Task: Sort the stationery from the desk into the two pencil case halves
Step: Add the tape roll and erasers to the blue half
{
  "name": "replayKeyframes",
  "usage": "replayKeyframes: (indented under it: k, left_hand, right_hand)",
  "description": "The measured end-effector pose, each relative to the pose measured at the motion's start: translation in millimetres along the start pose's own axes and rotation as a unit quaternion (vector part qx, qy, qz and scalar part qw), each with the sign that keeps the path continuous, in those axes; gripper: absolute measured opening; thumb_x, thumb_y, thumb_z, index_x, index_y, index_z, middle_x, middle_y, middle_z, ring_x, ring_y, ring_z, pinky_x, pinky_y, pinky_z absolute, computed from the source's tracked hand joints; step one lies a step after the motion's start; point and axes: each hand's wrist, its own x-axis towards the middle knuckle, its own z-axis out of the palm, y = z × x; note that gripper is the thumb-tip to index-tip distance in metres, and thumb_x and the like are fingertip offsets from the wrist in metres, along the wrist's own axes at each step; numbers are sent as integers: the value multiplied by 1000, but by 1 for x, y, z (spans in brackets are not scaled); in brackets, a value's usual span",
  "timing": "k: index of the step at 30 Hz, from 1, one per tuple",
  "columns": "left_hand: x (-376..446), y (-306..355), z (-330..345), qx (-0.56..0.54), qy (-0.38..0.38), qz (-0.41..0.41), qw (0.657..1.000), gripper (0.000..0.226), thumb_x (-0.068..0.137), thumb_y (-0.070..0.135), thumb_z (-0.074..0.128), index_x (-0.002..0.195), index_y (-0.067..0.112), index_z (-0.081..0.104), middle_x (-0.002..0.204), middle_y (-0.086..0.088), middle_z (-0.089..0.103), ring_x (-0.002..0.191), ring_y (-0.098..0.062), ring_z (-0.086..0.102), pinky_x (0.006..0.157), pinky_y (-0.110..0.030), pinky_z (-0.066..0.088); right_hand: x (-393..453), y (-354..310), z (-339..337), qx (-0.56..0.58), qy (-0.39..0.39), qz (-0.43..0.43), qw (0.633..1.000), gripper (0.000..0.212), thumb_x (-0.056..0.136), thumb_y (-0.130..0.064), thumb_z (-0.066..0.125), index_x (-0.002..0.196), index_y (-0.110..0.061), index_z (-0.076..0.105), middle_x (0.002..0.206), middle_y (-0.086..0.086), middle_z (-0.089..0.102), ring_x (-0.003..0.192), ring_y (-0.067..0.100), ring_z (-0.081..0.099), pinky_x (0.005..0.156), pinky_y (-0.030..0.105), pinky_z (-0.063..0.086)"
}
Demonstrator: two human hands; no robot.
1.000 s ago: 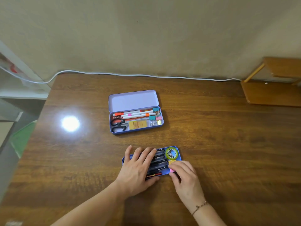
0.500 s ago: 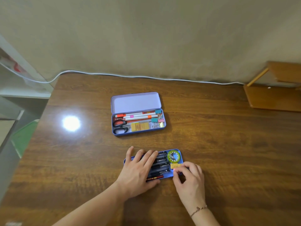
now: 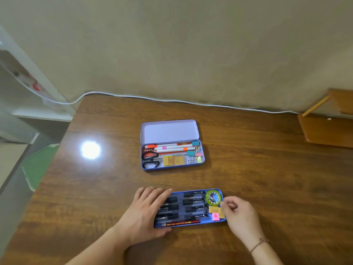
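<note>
A: What lies in the near blue tray point(image 3: 223, 192), and of what make?

B: A shallow, round-cornered metal tray holding rows of black pens point(image 3: 193, 204), one red pencil point(image 3: 181, 223) along its front wall, a green tape roll point(image 3: 213, 197) in its far right corner, and yellow and pink sticky notes point(image 3: 215, 213), the pink one marked "A".

A: And the second case?

B: The lilac case point(image 3: 169, 131) sits farther back on the glossy wood-grain desk point(image 3: 267, 169), lid open. It contains white markers point(image 3: 172, 147), black-handled scissors point(image 3: 150, 159), tan blocks point(image 3: 173, 160) and coloured binder clips point(image 3: 194, 154).

A: What differs from half a second ago?

B: The left hand point(image 3: 147, 213) has slid leftward, uncovering most of the pens. The right hand point(image 3: 238, 213) has drawn back from the sticky notes to the tray's right edge.

A: How do the fingers stand relative to the tray?

B: The left hand's fingers point(image 3: 152, 194) lie straight and close together, flat over the tray's left end. The right hand's fingers are loosely curled just beside the tape roll and notes; whether they pinch anything cannot be told.
</note>
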Motion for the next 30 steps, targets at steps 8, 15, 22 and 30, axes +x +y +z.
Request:
replayKeyframes:
  k: [8,15,22,30]
  left_hand:
    - [51,-35,-43,-18,101,-14,995,99,66,70,68,145,20,35,134,4,49,122,-15,41,105,-36,25]
    - [84,-76,-57,-22,98,-70,992,99,65,67,67,146,21,32,137,4,50,124,-18,41,104,-44,31]
    - [85,-93,-54,-52,92,-79,991,100,66,66,69,147,23,29,144,7,45,132,-15,35,108,-43,25]
    - [84,-100,-56,-82,92,-94,988,106,61,72,73,147,27,30,148,9,42,138,-9,30,114,-43,20]
  right_hand:
    - [64,-54,-15,135,36,-17,990,10,85,-22,64,80,-27,70,78,-8,71,75,14,66,66,38,57]
    - [111,-107,2,126,18,-25,992,10,88,-21,62,86,-23,71,80,-8,70,69,10,60,54,21,41]
    - [116,-105,12,86,17,-28,996,7,89,-23,63,86,-22,69,82,-5,70,79,11,66,52,20,46]
    - [130,-104,17,157,-18,38,987,8,85,-16,69,87,-21,63,82,1,70,66,13,63,40,20,42]
